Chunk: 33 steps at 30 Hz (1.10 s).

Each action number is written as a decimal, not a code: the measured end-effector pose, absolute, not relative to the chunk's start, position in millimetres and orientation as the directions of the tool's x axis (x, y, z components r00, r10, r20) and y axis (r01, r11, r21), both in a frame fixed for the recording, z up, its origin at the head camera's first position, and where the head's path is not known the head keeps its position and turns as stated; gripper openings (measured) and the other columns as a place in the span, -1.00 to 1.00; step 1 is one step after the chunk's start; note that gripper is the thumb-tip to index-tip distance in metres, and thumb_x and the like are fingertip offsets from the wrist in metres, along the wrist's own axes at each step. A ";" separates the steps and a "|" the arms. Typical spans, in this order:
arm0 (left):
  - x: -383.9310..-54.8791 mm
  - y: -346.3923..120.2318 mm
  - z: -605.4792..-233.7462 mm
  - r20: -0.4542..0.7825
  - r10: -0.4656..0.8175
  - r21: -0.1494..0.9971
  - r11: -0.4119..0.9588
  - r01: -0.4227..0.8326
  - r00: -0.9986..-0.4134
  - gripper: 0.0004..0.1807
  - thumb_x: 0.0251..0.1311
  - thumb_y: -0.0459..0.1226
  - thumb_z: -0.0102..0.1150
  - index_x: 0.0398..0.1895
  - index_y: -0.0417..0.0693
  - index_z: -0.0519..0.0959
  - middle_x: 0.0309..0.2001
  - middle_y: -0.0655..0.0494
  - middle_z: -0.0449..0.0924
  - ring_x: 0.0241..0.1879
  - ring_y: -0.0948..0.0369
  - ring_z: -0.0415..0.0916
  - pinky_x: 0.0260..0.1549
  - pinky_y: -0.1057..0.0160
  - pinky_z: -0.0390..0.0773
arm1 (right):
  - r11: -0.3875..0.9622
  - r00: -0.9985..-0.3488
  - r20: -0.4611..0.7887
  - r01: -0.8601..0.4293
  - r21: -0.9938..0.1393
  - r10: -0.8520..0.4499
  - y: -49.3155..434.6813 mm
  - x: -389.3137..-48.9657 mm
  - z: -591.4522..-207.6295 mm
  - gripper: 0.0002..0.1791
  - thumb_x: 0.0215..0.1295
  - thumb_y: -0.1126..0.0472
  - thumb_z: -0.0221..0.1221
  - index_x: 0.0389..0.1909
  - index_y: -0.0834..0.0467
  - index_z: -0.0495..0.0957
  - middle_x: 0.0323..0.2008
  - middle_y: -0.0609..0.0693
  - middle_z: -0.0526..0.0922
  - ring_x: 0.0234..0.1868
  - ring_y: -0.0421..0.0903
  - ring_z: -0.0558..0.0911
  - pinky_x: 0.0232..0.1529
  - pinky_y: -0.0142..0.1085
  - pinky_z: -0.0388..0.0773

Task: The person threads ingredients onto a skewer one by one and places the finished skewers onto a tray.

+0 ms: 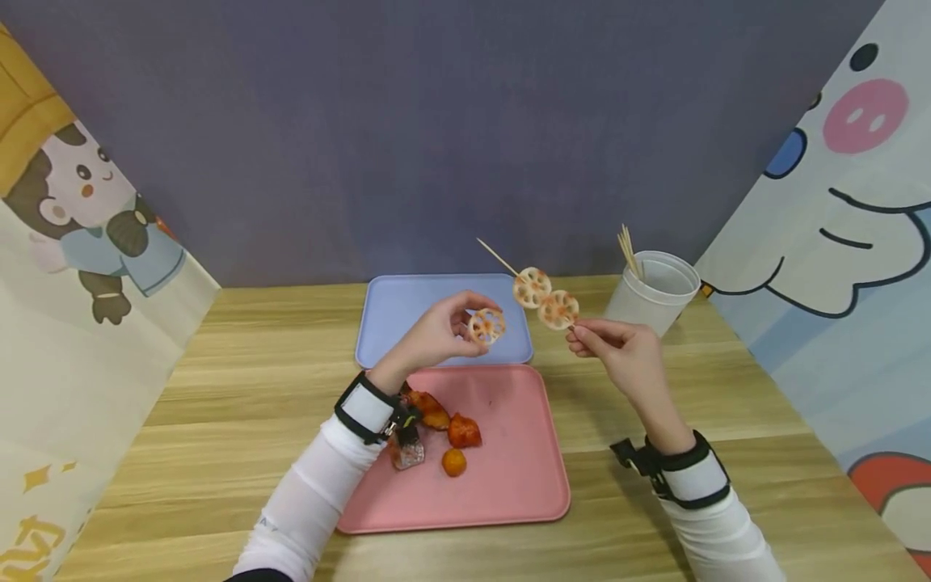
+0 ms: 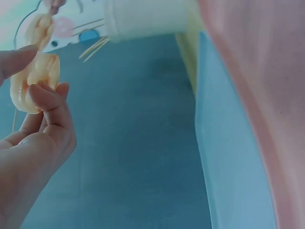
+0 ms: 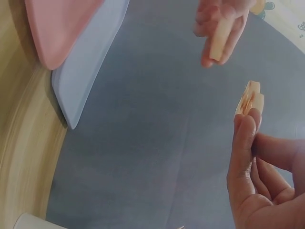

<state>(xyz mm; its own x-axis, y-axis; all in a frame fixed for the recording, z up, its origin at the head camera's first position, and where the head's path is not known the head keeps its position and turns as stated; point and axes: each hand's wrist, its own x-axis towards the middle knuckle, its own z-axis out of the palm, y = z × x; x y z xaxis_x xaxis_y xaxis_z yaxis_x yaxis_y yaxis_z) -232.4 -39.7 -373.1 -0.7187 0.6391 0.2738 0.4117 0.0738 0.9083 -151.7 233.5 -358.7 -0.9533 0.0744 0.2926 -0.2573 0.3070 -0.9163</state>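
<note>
Left hand pinches loose slice between thumb and fingers, face roughly to head cam. Right hand pinches skewer near its butt end, just below two threaded slices. Skewer tip points to about 10 o'clock, bare, at 12 o'clock from loose slice; not touching it. Pink tray at 6 o'clock from loose slice, holding ball, red chunk and other food; blue tray beyond. Cup with spare sticks at 1 o'clock from right hand.

Risks, my read: tip could jab left fingers if brought onto the slice, since they sit around its edge. Thin slice could split if pierced through a narrow web, or slip if oily. Butt-end grip could let skewer twist or threaded slices slide.

Hard to see: left forearm covers part of the food, so count unclear. Skewer butt hidden in right fingers; whether they touch the lower slice, can't tell. Left wrist view cuts off the thumb; slices overlap there. Right wrist view barely catches the cup.
</note>
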 end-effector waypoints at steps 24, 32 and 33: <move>-227.6 -83.0 -355.1 0.413 0.276 0.861 -0.429 0.273 -0.868 -0.45 0.08 -0.54 0.20 0.21 -0.33 0.41 0.04 0.04 0.53 -0.09 0.19 0.48 -0.16 0.38 0.52 | 0.262 -0.947 0.322 -0.306 -0.915 0.019 207.9 -154.4 -345.8 -0.77 0.21 0.37 0.23 -0.18 0.47 0.62 -0.37 0.23 0.73 -0.45 -0.23 0.72 -0.36 -0.29 0.66; -222.2 -88.7 -342.9 0.471 0.223 0.746 -0.616 0.251 -0.854 -0.49 0.09 -0.60 0.10 0.18 -0.35 0.43 0.04 -0.07 0.50 0.04 0.11 0.50 -0.01 0.34 0.54 | 0.239 -0.941 0.338 -0.330 -0.913 -0.007 197.4 -149.5 -334.8 -0.78 0.20 0.39 0.23 -0.19 0.46 0.63 -0.39 0.18 0.73 -0.46 -0.21 0.71 -0.37 -0.27 0.66; -221.5 -89.1 -341.5 0.483 0.223 0.728 -0.639 0.247 -0.847 -0.50 0.10 -0.60 0.09 0.18 -0.35 0.42 0.05 -0.08 0.49 0.05 0.09 0.51 0.02 0.32 0.53 | 0.240 -0.940 0.340 -0.333 -0.912 -0.013 196.3 -148.1 -333.9 -0.79 0.19 0.40 0.23 -0.20 0.46 0.63 -0.39 0.20 0.73 -0.47 -0.22 0.71 -0.37 -0.27 0.66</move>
